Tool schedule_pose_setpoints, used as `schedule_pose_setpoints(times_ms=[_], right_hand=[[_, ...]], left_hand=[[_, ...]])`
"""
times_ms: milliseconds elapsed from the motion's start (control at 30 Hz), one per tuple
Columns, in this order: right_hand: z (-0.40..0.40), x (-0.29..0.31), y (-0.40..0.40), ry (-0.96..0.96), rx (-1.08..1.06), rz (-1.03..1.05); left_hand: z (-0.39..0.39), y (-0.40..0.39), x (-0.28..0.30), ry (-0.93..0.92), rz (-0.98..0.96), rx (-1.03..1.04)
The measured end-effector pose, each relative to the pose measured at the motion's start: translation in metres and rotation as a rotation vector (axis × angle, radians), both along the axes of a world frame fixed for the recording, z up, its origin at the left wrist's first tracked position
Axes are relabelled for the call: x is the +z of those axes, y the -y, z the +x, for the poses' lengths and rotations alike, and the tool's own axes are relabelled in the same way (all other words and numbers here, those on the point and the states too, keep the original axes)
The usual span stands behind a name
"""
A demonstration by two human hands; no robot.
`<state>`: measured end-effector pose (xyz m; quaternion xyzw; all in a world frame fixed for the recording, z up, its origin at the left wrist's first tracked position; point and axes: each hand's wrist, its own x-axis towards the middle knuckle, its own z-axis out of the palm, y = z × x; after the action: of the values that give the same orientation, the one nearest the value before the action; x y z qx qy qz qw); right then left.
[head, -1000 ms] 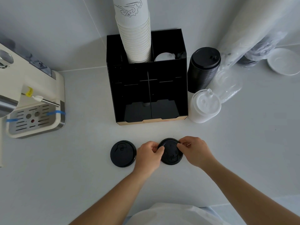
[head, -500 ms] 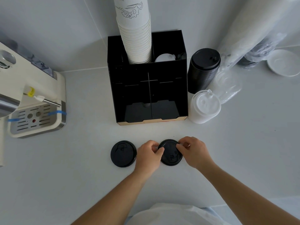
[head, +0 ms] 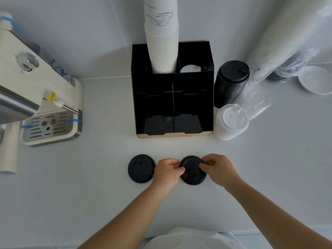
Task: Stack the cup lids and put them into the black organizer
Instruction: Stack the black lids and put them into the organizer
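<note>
Two black cup lids lie on the white counter in front of the black organizer. My left hand grips the left rim of the right lid, and my right hand pinches its right rim. The other black lid rests flat just left of my left hand, untouched. The organizer stands upright with its two lower front compartments holding nothing and a tall stack of white paper cups rising from its back left slot.
A cream coffee machine occupies the left side. Right of the organizer stand a black lidded cup, a white lidded cup and plastic-wrapped sleeves. A white saucer sits far right.
Both hands stay on the right black lid with only small finger shifts. The head camera has come a little nearer the counter.
</note>
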<state>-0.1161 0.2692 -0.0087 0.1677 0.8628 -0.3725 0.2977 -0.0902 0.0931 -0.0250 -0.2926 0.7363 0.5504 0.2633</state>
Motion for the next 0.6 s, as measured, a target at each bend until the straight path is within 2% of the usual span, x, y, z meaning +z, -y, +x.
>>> schedule_pose_setpoints(times_ms=[167, 333, 500, 600], right_hand=[[0.001, 0.008, 0.003, 0.009, -0.072, -0.117], [-0.005, 0.029, 0.010, -0.014, -0.097, -0.242], [-0.011, 0.050, 0.027, -0.007, 0.036, -0.286], [-0.013, 0.062, 0.044, 0.004, 0.167, -0.262]], left_hand=[[0.007, 0.006, 0.004, 0.007, 0.109, 0.050], [0.008, 0.027, 0.025, -0.017, 0.062, -0.033], [-0.002, 0.054, 0.054, -0.056, 0.113, -0.197], [-0.007, 0.068, 0.068, -0.097, 0.064, -0.337]])
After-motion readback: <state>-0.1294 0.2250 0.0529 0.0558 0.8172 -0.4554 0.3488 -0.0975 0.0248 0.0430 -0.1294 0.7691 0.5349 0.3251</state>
